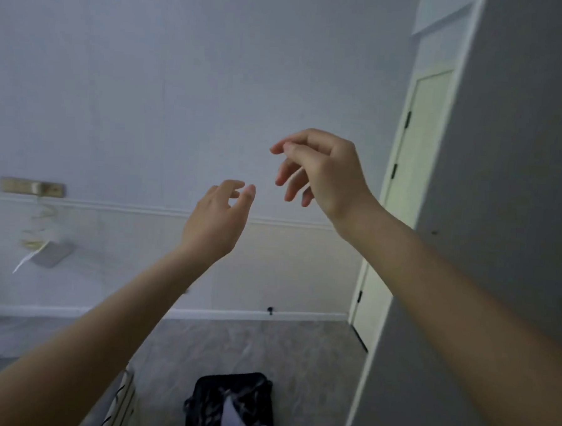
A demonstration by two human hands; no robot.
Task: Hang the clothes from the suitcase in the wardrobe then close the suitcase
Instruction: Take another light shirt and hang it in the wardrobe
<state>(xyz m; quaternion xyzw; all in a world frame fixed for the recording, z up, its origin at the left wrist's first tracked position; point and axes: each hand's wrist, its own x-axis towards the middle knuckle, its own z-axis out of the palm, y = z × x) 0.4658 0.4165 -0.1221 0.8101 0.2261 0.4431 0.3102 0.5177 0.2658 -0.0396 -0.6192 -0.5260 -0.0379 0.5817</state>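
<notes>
A black suitcase (234, 402) lies open on the grey carpet at the bottom centre, with a white garment (231, 415) and dark patterned clothes inside it. Both my arms are raised in front of the pale wall, well above the case. My left hand (216, 219) is held up with loosely curled fingers and holds nothing. My right hand (321, 169) hangs higher and to the right, fingers apart and drooping, also empty. No wardrobe interior or hanger shows in the head view.
A grey panel (502, 192) fills the right side close to my right arm. Behind it stands a cream door (404, 203) with dark hinges. A brass wall fitting (33, 187) with a coiled cord hangs far left. Furniture edge (123, 400) at bottom left.
</notes>
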